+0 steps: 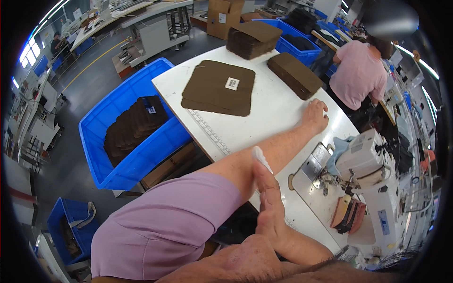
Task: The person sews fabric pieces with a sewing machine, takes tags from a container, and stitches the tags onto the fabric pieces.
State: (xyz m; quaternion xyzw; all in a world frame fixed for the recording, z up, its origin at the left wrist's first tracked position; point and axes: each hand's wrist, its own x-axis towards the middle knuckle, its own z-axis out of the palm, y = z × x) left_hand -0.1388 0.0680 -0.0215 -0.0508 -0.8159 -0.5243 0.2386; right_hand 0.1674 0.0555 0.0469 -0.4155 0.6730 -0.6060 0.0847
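My left hand [315, 117] is near the table's right edge, fingers loosely bent and apart, with nothing clearly held, below a long stack of dark brown fabric [295, 75]. My right hand [269, 200] is edge-on against my left forearm, fingers extended, with a white wrap or scrap [261, 158] at a fingertip. A brown square piece [212, 87] with a white label [231, 83] lies on the white table [170, 80], a taller brown stack [251, 40] behind it. An industrial sewing machine [361, 158] stands to the right, with small pads [347, 212] beside it.
A blue crate [99, 127] of brown pieces stands left of the table, a smaller blue bin [59, 212] lower left. Another blue crate [299, 49] and a cardboard box [222, 21] are behind. A person in pink [356, 75] sits at the right; another [56, 45] is far left.
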